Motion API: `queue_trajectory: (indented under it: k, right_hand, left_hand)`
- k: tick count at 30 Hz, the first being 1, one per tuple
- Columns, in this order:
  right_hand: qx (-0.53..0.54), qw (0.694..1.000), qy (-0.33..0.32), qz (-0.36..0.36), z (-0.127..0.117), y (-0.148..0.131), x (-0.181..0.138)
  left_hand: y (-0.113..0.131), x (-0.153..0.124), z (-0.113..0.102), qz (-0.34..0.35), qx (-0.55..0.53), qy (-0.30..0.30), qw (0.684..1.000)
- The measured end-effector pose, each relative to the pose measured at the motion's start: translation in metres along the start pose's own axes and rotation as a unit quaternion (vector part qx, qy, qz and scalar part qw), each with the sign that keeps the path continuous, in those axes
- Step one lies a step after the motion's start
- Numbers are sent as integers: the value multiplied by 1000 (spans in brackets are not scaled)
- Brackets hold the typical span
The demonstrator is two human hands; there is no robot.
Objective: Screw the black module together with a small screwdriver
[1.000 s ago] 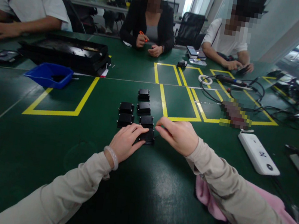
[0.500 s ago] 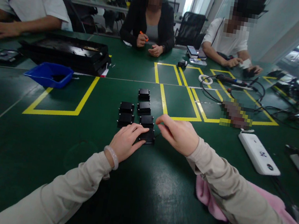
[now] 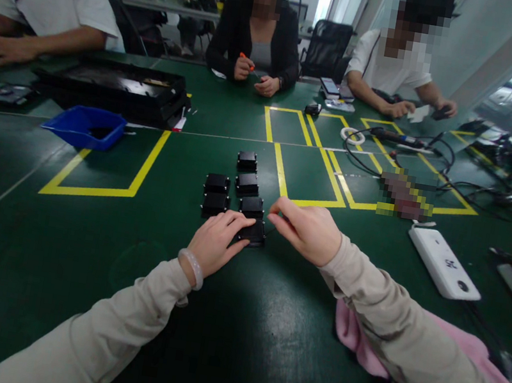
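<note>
Several small black boxes (image 3: pixel 246 184) lie in two short rows on the green table (image 3: pixel 83 242). My left hand (image 3: pixel 216 240) rests with its fingers laid over the nearest black box (image 3: pixel 254 233), holding it down. My right hand (image 3: pixel 305 230) hovers just right of that box, its fingers pinched together at the tips near the box's upper right corner. Whether anything is in the pinch is too small to see. A pale bracelet sits on my left wrist.
Yellow tape rectangles (image 3: pixel 101 189) mark the table. A blue bin (image 3: pixel 84 127) and a black tray (image 3: pixel 112 88) lie at the far left. A white device (image 3: pixel 443 263), cables (image 3: pixel 402 153) and a pink cloth (image 3: pixel 359 340) are on the right. Three people sit across the table.
My hands have barely moved; the right hand's fingertips shifted slightly at the box's corner. The person at the far right moved a hand further right.
</note>
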State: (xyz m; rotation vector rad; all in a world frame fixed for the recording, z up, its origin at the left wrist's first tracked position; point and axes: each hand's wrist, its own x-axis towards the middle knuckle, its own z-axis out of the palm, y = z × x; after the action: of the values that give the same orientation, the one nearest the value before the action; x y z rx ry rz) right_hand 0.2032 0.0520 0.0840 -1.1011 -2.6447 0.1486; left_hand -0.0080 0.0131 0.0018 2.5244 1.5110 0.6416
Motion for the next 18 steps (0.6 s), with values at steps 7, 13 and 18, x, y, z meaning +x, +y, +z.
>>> queue_trajectory:
  k: [7,13,18]
  right_hand:
    - [11,1000,10,-10,0,0,-1]
    - [0,1000,13,-4,0,0,-1]
    - [11,1000,14,-16,-1,0,-1]
  left_hand:
    - [0,0,-1,-2,3,-7,1000]
    - [1,0,-1,-2,-1,-7,1000]
    - [1,0,-1,1,-1,-3,1000]
